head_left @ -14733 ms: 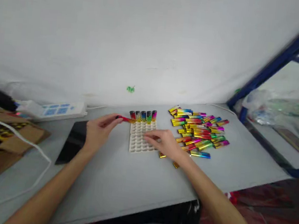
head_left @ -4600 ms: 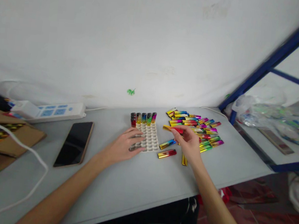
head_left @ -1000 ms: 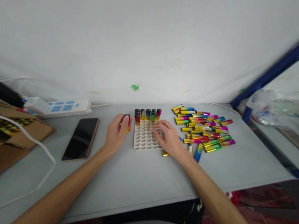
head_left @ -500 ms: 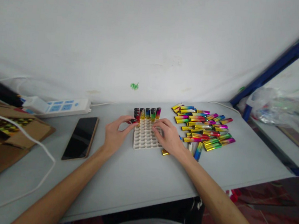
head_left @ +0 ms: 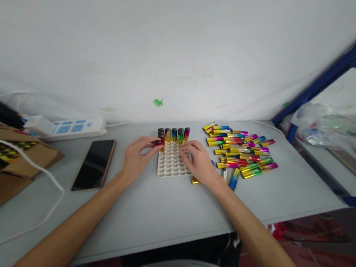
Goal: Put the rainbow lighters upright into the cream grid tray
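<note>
A white tray with rows of oval holes (head_left: 170, 168) lies on the table between my hands. Several lighters with dark tops (head_left: 174, 135) stand upright along its back row and back left corner. My left hand (head_left: 136, 156) pinches a red and gold lighter (head_left: 162, 148) between thumb and fingertips at the tray's left side; its lower end is at the holes. Over the tray's right edge, my right hand (head_left: 200, 163) has thumb and fingertips brought together. What they hold, if anything, I cannot make out. A gold piece (head_left: 195, 180) lies partly under this hand.
A pile of shiny multicoloured lighters (head_left: 242, 150) lies to the right. On the left are a phone (head_left: 94, 165), a white power strip (head_left: 78, 127), a cardboard box (head_left: 13, 172) and a loose white cable (head_left: 61, 189). A blue frame (head_left: 324, 80) rises at the right.
The lighter in my left hand has gone from tilted to more upright at the tray's left column. My right hand has hardly moved. The whole view has shifted slightly.
</note>
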Available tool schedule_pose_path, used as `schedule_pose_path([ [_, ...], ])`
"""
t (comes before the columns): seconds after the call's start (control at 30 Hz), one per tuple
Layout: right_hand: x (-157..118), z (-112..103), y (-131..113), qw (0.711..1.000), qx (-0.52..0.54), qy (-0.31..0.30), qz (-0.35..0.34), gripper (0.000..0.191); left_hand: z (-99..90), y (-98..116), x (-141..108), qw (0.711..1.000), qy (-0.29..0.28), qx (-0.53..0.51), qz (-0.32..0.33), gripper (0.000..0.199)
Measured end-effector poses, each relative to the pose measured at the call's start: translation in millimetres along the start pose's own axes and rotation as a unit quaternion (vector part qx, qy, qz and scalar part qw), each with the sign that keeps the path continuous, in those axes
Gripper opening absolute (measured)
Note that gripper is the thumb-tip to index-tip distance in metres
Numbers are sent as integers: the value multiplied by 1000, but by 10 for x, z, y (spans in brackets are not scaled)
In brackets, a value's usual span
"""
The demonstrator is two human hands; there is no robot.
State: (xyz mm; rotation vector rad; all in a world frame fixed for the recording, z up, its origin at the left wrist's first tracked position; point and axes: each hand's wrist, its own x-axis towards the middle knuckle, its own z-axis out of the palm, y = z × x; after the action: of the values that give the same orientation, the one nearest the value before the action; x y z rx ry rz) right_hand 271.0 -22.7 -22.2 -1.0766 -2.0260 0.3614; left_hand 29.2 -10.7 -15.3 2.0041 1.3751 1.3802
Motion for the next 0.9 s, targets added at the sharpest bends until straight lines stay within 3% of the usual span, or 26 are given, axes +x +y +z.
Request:
schedule_pose_path([
  [0.17, 1, -16, -26, 1000, 8, -3, 8, 11, 41, -38, -19, 999, -16, -29, -5, 33],
  [0.33, 7, -19, -32, 1000, 2, -5, 7, 11, 44, -66, -27, 998, -28, -35, -40, 50],
  [0.47, 66, -141, -55, 1000, 1, 27, 3, 13, 32, -63, -19, 997, -44, -20, -58, 49],
  [0.63, 78, -589, -70, 995, -33, 88, 40, 16, 30, -54, -14, 997, -53, 1, -51, 49],
  [0.8, -247, -1160, 67, 992, -104, 40, 65, 15, 24, -23, -17, 998, -22, 60, -21, 52],
  [0.9, -513, -1388, 149, 987, -136, 5, 80, 11, 5, 18, -17, 998, 11, 70, 1, 45],
])
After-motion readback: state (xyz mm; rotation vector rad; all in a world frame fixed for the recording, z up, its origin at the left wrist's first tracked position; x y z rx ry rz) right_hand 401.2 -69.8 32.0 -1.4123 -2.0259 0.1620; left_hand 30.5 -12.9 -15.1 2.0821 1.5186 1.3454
